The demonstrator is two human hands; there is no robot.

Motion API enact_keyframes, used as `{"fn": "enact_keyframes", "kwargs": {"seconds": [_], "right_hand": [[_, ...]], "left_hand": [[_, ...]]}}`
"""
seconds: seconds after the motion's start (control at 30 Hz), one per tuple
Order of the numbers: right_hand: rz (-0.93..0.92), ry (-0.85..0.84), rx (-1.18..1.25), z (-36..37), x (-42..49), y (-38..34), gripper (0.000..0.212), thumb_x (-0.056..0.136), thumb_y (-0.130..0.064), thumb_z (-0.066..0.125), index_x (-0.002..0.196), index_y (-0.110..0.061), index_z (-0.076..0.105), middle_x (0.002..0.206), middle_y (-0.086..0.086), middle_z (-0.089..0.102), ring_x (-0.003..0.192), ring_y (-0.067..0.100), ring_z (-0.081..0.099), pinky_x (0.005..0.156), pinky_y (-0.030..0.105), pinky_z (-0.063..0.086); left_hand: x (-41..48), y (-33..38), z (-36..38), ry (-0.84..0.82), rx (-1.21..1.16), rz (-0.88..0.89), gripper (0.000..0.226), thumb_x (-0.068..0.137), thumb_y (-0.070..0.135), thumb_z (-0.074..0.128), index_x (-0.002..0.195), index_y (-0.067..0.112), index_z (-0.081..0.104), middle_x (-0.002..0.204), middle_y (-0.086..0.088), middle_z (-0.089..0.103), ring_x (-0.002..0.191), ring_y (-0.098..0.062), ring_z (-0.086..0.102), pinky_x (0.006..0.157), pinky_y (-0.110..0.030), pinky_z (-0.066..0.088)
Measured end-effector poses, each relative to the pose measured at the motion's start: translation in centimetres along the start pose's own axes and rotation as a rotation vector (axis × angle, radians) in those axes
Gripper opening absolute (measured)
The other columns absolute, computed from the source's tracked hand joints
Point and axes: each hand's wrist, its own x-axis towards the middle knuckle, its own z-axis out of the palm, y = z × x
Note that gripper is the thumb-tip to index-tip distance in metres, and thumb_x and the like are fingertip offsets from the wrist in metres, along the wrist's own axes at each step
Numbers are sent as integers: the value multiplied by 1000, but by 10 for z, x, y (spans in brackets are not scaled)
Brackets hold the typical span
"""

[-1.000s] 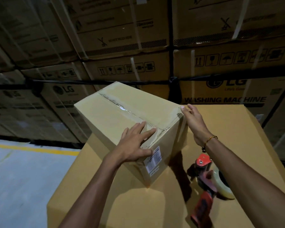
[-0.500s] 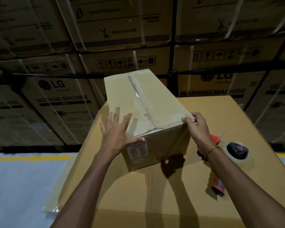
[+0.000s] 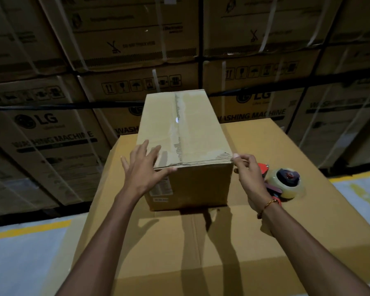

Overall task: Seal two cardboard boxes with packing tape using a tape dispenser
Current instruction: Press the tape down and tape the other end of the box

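Two hands are at the near end of one small cardboard box, which serves as the reference point for all positions below.

Well to the left of the box and behind it, stacked washing-machine cartons form a wall. Left of the box and lower, a yellow floor line crosses a pale floor.

The left hand lies on the box's near left top corner. Its fingers are spread and straight and the palm is flat on the top face. The thumb runs along the near top edge, pointing toward the box's middle. A printed label on the near face sits just below this hand.

The box rests upright on a large carton that extends beneath it and toward the viewer. A strip of clear tape runs lengthwise down the centre seam of the top, from far edge to near edge. Tape is also visible along the near top edge.

The right hand is at the box's near right top corner. Its fingers are loosely curled, with the index fingertip touching that corner and the thumb lower, by the right side face. Whether it pinches the tape end or the edge cannot be determined. A bracelet circles the wrist.

The tape dispenser lies on the large carton to the right of the box, partly behind the right hand and not held by either hand.
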Motion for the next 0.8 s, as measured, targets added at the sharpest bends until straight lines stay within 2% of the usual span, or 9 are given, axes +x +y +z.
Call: {"fn": "enact_keyframes", "kwargs": {"seconds": [0.03,0.1,0.17,0.23,0.33,0.43,0.6,0.7,0.8], "right_hand": [[28,36,12,-8,1,6,28,101,-51,55,119,-30,56,122,-3,62,114,18,58,88,35,47],[65,113,-11,-27,2,19,23,100,-47,58,115,-29,59,118,0,65,110,22,62,86,39,49],[91,181,-35,-51,-1,31,22,101,-37,60,117,-22,59,110,-1,65,98,15,63,78,32,53],[143,259,-67,-75,-6,45,17,102,-30,60,113,-17,59,102,-4,64,88,7,59,70,27,50],[323,348,-115,-102,-4,76,25,96,-37,65,99,-12,65,97,11,71,89,25,64,85,45,56],[533,265,-22,-117,6,103,40,90,-43,69,92,-4,63,88,16,70,80,33,66,79,44,56],[674,76,326,-121,18,110,34,98,-29,67,107,4,61,85,22,67,67,33,65,65,44,60],[727,-57,510,-124,26,117,36,98,-37,66,110,-4,57,80,14,60,64,28,61,60,36,54],[752,-169,585,-126,33,127,36,96,-41,68,108,-8,60,79,9,61,62,21,59,58,33,52]], "left_hand": [[2,12,4,45,-18,54,89,75,86,43,145,32,49,162,-2,29,149,-27,20,118,-65,11],[7,47,12,103,-87,179,73,85,76,40,136,28,60,152,-1,44,142,-25,33,116,-57,22],[15,82,25,90,-149,292,60,92,64,45,129,22,66,142,-2,54,133,-24,43,110,-47,35],[21,113,38,31,-199,365,52,93,56,50,125,19,68,136,-3,58,127,-23,47,104,-42,41],[30,152,54,-21,-216,430,42,96,48,54,125,19,67,134,-2,59,126,-21,47,100,-43,44],[42,177,66,-24,-202,434,39,99,43,56,126,17,67,131,-3,60,124,-20,48,98,-40,44],[58,193,78,-32,-160,354,39,99,43,55,126,16,67,131,-3,60,123,-23,49,95,-35,40],[63,195,83,-5,-141,315,37,99,41,56,124,16,67,129,-4,61,120,-24,50,92,-32,38],[63,193,86,12,-159,290,36,99,40,56,122,15,68,125,-4,62,119,-23,51,92,-34,41]]}}
